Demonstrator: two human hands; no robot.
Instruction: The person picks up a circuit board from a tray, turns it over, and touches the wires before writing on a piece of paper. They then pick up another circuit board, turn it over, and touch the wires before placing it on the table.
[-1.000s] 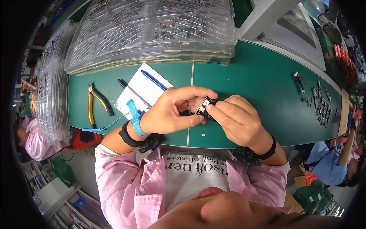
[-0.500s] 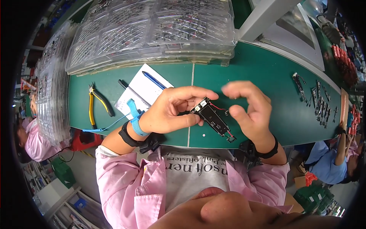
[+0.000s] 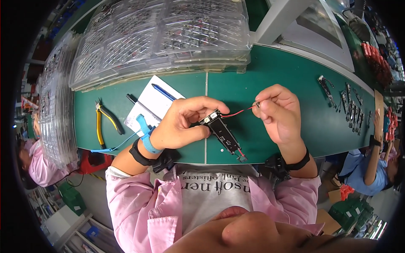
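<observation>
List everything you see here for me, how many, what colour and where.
Module: one, black, centre
Wires: two visible, red, one at each module end
Pliers: one, yellow and black, table's left
Paper: one, white, right of the pliers
Pens: two, one blue, one black-capped, at the paper
Trays: two stacks, transparent, top and far left
Boards: several, black, table's right
Speck: one, pale, near the module's lower end
Table: one, green, middle
Post: one, pale grey, upper right
Crates: several, green, lower left and right
Co-workers: at least two, pink and blue clothing, side edges
Strap: one, blue, left wrist
Wristbands: two, black, wrists
Sleeves: two, pink, below
Left hand: one, bare, gripping the module
Right hand: one, bare, pinching a wire's end
</observation>
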